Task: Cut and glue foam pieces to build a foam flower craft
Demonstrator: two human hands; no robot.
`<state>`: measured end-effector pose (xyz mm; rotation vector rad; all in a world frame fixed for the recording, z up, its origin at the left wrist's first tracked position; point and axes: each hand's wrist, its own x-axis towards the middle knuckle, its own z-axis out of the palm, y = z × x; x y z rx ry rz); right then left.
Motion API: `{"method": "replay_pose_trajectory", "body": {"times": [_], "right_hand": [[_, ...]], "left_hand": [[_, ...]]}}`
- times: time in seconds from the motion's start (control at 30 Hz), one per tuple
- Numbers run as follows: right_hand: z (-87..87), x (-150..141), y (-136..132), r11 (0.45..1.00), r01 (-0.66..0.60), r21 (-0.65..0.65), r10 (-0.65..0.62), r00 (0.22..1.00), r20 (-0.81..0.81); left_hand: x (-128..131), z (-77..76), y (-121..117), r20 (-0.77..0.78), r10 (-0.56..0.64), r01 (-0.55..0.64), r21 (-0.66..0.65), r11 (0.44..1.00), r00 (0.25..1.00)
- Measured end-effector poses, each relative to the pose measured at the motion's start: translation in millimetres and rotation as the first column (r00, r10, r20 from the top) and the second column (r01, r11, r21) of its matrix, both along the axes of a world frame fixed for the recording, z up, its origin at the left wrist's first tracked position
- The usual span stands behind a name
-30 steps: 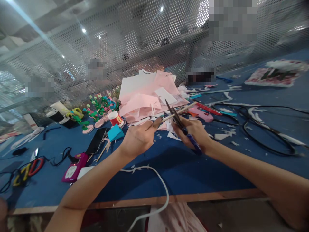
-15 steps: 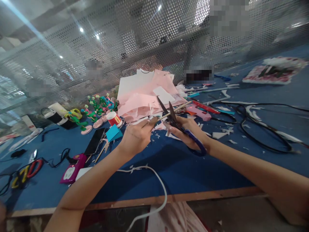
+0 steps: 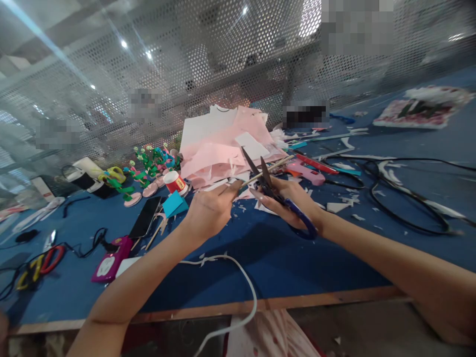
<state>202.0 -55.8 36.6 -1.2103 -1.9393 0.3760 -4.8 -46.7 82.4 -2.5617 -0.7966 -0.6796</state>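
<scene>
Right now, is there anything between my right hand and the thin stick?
Yes, the scissors in your right hand: their open blades cross the stick just beyond your left hand, which grips one end. Nothing else visible stands between.

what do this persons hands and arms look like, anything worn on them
Both the left hand and right hand are ungloved, with no ring, watch or bracelet to be seen. The forearms are bare, with no sleeves in view.

A black phone (image 3: 146,217) lies on the blue tabletop (image 3: 193,292). Near its closer end sits a magenta device (image 3: 112,260); well apart to the phone's left lie red-handled scissors (image 3: 52,259); beyond it, rightward, is a red-and-white cup (image 3: 176,184).
</scene>
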Motion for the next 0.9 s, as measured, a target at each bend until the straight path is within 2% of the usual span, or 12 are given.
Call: {"method": "replay_pose_trajectory", "body": {"times": [0.17, 0.3, 0.53, 0.9], "right_hand": [[-1.3, 0.6, 1.2, 0.994, 0.067, 0.082, -0.073, 0.995, 0.069], [4.0, -0.9, -3.1, 0.997, 0.073, 0.039, -0.078, 0.990, 0.119], [11.5, -3.6, -7.8, 0.998, 0.063, 0.021, -0.065, 0.989, 0.134], [5.1, -1.4, -1.7, 0.999, 0.009, 0.042, -0.013, 0.994, 0.105]], "left_hand": [[0.4, 2.0, 0.2, -0.018, -0.007, 0.007, -0.029, 1.000, 1.000], [2.1, 7.7, -0.4, -0.015, -0.021, 0.020, -0.099, 0.995, 1.000], [3.2, 14.5, 1.6, 0.047, -0.098, 0.106, -0.230, 0.967, 0.994], [4.0, 13.4, 1.0, 0.139, -0.091, 0.138, -0.378, 0.916, 0.986]]}}
